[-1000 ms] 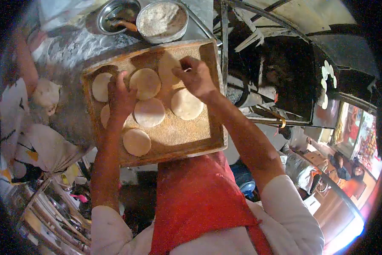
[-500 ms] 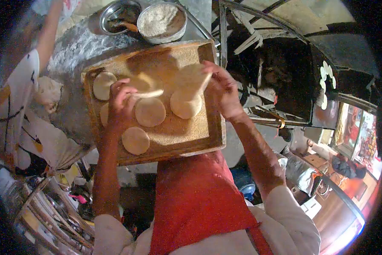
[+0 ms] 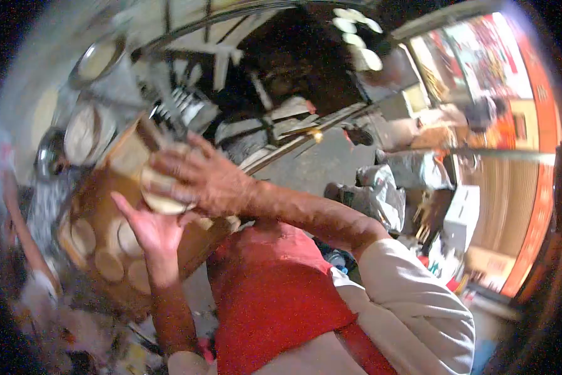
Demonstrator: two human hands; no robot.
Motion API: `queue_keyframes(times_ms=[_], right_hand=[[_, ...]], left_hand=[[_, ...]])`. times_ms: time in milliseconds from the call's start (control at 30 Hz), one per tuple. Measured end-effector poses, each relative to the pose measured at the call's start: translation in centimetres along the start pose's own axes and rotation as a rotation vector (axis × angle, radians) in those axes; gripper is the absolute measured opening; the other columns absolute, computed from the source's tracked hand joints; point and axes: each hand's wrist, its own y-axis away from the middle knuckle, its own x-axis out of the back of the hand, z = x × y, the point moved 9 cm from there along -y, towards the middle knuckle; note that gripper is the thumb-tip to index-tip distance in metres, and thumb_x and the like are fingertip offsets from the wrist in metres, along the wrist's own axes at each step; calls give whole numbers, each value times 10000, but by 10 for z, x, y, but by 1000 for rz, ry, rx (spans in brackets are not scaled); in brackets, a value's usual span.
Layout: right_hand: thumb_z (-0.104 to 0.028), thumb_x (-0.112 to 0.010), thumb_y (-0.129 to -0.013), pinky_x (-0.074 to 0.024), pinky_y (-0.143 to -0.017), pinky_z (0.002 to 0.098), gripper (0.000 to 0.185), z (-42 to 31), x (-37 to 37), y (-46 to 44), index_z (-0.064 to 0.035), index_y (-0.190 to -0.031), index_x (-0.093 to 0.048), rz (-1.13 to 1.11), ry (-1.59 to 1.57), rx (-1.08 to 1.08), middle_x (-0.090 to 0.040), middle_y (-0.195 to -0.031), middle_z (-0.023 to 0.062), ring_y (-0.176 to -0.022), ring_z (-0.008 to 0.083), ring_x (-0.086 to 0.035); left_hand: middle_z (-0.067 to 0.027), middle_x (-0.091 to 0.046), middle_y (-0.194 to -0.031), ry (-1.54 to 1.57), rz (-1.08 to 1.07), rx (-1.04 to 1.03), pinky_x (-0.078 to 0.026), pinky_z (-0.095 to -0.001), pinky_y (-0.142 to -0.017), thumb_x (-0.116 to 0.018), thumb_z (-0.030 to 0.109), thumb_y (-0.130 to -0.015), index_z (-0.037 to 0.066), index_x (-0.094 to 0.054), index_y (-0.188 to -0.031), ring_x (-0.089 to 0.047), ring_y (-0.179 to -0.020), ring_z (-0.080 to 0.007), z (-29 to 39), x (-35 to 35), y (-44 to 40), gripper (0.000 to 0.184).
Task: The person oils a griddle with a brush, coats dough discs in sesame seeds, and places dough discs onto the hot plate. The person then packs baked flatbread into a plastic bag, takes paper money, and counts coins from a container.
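A pale flat dough round point(image 3: 157, 187) is between my two hands, over the wooden tray point(image 3: 126, 155). My left hand point(image 3: 159, 231) is palm up beneath it, thumb stretched out to the side. Across the top of the dough lies my right hand point(image 3: 209, 181), its fingers spread and a little blurred. Whether there is more than one round between the hands, I cannot tell. Several other dough rounds point(image 3: 110, 265) lie flat in the near left part of the tray.
Beyond the tray stand a bowl of flour point(image 3: 88, 132), a dark metal bowl point(image 3: 50, 154) and a basin point(image 3: 99, 59). Pale flat rounds point(image 3: 354, 39) show on a dark surface at the top. Another person's arm point(image 3: 21, 222) is at far left. Wrapped bundles point(image 3: 381, 197) lie to the right.
My view has swung to the right, so the tray now appears farther left and tilted. My hands, apart before with a dough round in each, have come together around dough.
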Motion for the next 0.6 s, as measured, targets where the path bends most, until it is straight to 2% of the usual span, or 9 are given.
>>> queue_keyframes(times_ms=[67,167,267,333,400,467,533,567,600], right_hand=[[-400,-625,-792,-319,-1070,573,582,17,22,38,-186,-1322,-513,9,201,23,-449,-1396,96,-1303,315,-420],[-274,-574,-827,-360,-1044,546,424,52,60,101,-206,-1246,-575,-25,102,43,-520,-1334,70,-1262,273,-471],[-296,-575,-835,-374,-1039,499,372,103,107,166,-176,-1186,-604,-47,81,0,-554,-1286,48,-1234,236,-494],[-282,-575,-877,-426,-990,477,306,156,136,213,-131,-1138,-626,24,-98,-87,-600,-1218,88,-1156,277,-556],[-261,-574,-929,-487,-906,418,255,226,147,271,-94,-1109,-643,-12,-383,-342,-649,-1114,130,-1043,285,-619],[-263,-546,-983,-489,-872,356,268,305,173,345,-26,-1069,-639,93,-749,-826,-680,-997,83,-958,197,-633],[-258,-552,-987,-497,-814,305,271,361,207,405,-18,-1080,-635,390,-1139,-1005,-681,-978,37,-911,121,-618],[-255,-561,-982,-500,-802,303,263,391,218,442,-24,-1084,-636,520,-1159,-1101,-674,-972,23,-903,119,-617],[-252,-570,-977,-503,-791,301,257,417,229,473,-30,-1088,-637,647,-1175,-1190,-666,-965,10,-894,118,-616]], left_hand=[[-96,-446,-1439,11,240,-61,-365,-469,-1077,-461,708,-868,64,-381,-1430,-450,-1291,-275,-38,-27,-28,858],[-97,-459,-1435,-49,221,84,-369,-474,-1071,-437,721,-870,67,-421,-1410,-458,-1289,-276,-104,-35,-68,849],[-100,-507,-1391,-160,217,212,-400,-466,-1043,-385,747,-870,80,-447,-1392,-490,-1257,-275,-184,-46,-123,849],[-104,-523,-1373,-195,244,301,-412,-464,-1031,-365,743,-881,87,-471,-1375,-503,-1244,-273,-242,-46,-165,828],[-109,-536,-1358,-252,185,429,-413,-465,-1033,-358,709,-907,90,-493,-1357,-513,-1235,-278,-303,-43,-211,777],[-110,-526,-1370,-279,194,417,-381,-479,-1075,-368,595,-966,68,-494,-1350,-495,-1265,-288,-362,-41,-260,664],[-97,-546,-1346,-320,281,410,-388,-413,-1078,-431,485,-991,42,-482,-1344,-514,-1248,-234,-403,-39,-294,569],[-91,-553,-1339,-341,288,413,-375,-389,-1088,-459,386,-1001,30,-490,-1334,-517,-1244,-217,-420,-50,-312,489],[-91,-553,-1339,-345,287,417,-375,-389,-1088,-459,386,-1001,30,-490,-1334,-517,-1244,-217,-433,-59,-333,489]])
